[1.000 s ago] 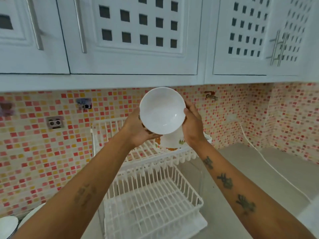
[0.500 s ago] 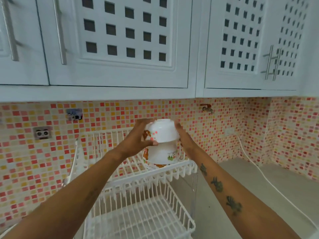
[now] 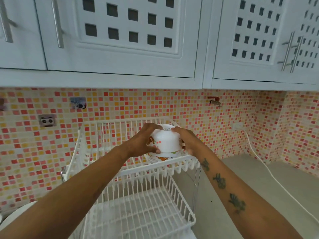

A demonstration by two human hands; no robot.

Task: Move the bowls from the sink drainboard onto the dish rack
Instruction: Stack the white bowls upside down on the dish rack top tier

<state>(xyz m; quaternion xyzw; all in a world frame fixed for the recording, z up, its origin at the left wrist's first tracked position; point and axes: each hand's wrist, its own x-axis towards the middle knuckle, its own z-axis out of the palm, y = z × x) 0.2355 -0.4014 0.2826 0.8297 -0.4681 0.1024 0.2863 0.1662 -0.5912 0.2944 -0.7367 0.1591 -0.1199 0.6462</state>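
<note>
1. A second ago you held the bowl (image 3: 165, 141) high with its inside facing you; now it is turned mouth down and lowered onto the stack (image 3: 160, 156) on the rack (image 3: 110, 133) top shelf
2. That likely means this bowl is nearly placed; release looks like the next step
3. Your left hand (image 3: 143, 140) wraps the bowl's left side, fingers curled over the base, thumb low by the rim
4. Your right hand (image 3: 187, 138) presses the right side, fingers spread, closed on the bowl too
5. Both forearms reach forward over the empty lower shelf (image 3: 138, 216)
</note>
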